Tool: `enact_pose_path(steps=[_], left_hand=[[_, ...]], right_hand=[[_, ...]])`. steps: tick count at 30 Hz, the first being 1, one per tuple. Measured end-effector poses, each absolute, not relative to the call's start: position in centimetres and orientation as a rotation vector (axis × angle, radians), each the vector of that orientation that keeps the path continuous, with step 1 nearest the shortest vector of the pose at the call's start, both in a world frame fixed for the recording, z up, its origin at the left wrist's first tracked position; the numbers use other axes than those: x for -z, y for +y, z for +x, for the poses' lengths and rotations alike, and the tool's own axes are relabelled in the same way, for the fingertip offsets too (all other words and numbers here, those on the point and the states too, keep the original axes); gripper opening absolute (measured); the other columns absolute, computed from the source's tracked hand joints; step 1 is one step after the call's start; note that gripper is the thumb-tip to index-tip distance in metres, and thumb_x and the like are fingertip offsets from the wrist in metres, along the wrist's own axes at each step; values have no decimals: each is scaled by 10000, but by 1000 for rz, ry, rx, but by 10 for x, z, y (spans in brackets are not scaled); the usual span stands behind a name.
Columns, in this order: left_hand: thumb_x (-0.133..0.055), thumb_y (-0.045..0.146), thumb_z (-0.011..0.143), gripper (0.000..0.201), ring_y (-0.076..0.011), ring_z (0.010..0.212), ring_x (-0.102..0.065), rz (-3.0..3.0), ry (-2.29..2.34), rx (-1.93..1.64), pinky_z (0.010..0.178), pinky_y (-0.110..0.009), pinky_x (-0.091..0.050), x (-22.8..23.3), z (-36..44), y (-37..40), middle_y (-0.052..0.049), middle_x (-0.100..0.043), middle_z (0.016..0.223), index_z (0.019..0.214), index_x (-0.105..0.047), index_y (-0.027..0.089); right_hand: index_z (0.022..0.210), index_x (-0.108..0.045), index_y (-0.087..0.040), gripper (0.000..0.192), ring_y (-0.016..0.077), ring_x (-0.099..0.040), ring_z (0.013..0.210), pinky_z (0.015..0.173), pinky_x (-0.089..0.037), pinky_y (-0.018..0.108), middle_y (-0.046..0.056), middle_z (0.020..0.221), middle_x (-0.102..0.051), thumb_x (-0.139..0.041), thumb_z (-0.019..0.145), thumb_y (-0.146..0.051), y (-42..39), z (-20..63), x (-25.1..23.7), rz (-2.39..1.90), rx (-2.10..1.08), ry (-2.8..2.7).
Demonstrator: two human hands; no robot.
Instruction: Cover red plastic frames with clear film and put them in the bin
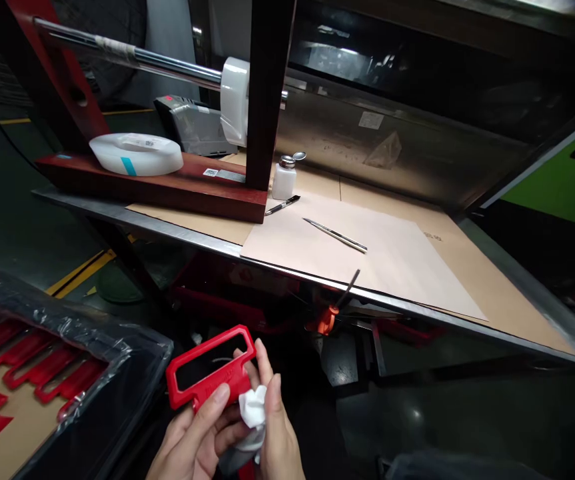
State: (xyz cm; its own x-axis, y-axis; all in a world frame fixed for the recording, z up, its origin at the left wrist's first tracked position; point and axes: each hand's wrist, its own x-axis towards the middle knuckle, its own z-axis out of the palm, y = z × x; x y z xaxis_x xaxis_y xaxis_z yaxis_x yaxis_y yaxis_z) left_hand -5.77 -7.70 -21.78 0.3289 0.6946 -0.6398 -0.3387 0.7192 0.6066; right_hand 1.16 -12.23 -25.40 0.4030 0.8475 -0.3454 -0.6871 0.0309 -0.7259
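My left hand [192, 440] grips a red plastic frame part [210, 367] with a rectangular window, thumb lying across its lower edge. My right hand [277, 427] presses a small white wad of cloth [254, 407] against the part's lower right side. Both hands are low in the view, in front of and below the workbench edge [317, 283].
A tray [27, 400] of several matching red parts under plastic film sits at the left. On the bench lie tweezers [336, 235], a pen [282, 205], a white dispenser bottle [284, 177], an orange-handled screwdriver [337, 303] overhanging the edge, and a red stand [157, 187] holding tape rolls [136, 153].
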Motion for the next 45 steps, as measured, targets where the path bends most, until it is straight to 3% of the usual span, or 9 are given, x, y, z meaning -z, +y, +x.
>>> enact_pose_path(steps=[4, 7, 12, 16, 20, 24, 30, 35, 45], left_hand=[[-853, 320, 534, 331, -227, 706, -661, 474, 1053, -723, 616, -298, -598, 223, -68, -70, -79, -731, 788, 785, -727, 144], [-860, 342, 514, 365, -230, 692, -664, 522, 1092, -740, 617, -290, -604, 224, -74, -65, -97, -730, 773, 763, -721, 114], [-845, 387, 527, 418, -235, 743, -668, 571, 1116, -780, 623, -262, -604, 218, -81, -57, -71, -726, 786, 835, -711, 139], [-813, 403, 583, 407, -241, 792, -674, 634, 1135, -740, 672, -264, -602, 217, -83, -56, -78, -728, 863, 872, -703, 138], [-836, 416, 536, 428, -254, 752, -685, 665, 1118, -671, 659, -271, -604, 218, -82, -57, -78, -731, 800, 813, -708, 116], [-805, 429, 581, 389, -241, 775, -687, 747, 1129, -674, 656, -246, -597, 214, -80, -59, -46, -738, 806, 818, -710, 136], [-778, 544, 538, 453, -221, 736, -693, 879, 1225, -631, 660, -193, -570, 209, -80, -61, -45, -739, 724, 759, -723, 153], [-753, 575, 540, 420, -252, 886, -677, 986, 1258, -609, 673, -164, -550, 210, -83, -59, -70, -749, 791, 660, -739, 173], [-712, 587, 584, 420, -270, 857, -672, 1122, 1278, -632, 849, -298, -521, 220, -86, -52, -71, -744, 841, 671, -725, 176]], right_hand=[[1232, -560, -269, 598, 230, -492, 1155, 1009, -359, 389, 61, 1283, -540, -295, 868, -662, -131, 25, 251, -1339, -963, -511], [1019, -633, -238, 502, 197, -532, 984, 876, -401, 328, 58, 1061, -589, -259, 929, -560, -136, 41, 251, -1502, -789, -779], [643, -487, -173, 465, 95, -358, 553, 510, -281, 233, -32, 594, -394, -413, 875, -569, -140, 60, 260, -1475, -1002, -886], [701, -536, -162, 344, 90, -411, 591, 542, -312, 216, -25, 662, -477, -670, 728, -477, -140, 66, 260, -1279, -1210, -889], [802, -616, -170, 200, 139, -517, 774, 696, -386, 250, 23, 862, -573, -707, 710, -323, -137, 72, 252, -1210, -1126, -1001], [780, -584, -179, 194, 98, -452, 657, 598, -346, 210, -28, 729, -516, -721, 673, -264, -137, 74, 247, -1361, -1093, -1008], [822, -582, -178, 348, 83, -420, 570, 512, -300, 197, -54, 629, -493, -775, 611, -377, -138, 74, 249, -1531, -1205, -1100], [699, -642, -137, 348, 76, -436, 555, 507, -299, 205, -16, 623, -504, -575, 816, -457, -136, 84, 243, -1509, -1111, -1300], [653, -475, -146, 469, 49, -293, 496, 438, -222, 186, -44, 573, -376, -560, 779, -590, -135, 73, 255, -1187, -1428, -846]])
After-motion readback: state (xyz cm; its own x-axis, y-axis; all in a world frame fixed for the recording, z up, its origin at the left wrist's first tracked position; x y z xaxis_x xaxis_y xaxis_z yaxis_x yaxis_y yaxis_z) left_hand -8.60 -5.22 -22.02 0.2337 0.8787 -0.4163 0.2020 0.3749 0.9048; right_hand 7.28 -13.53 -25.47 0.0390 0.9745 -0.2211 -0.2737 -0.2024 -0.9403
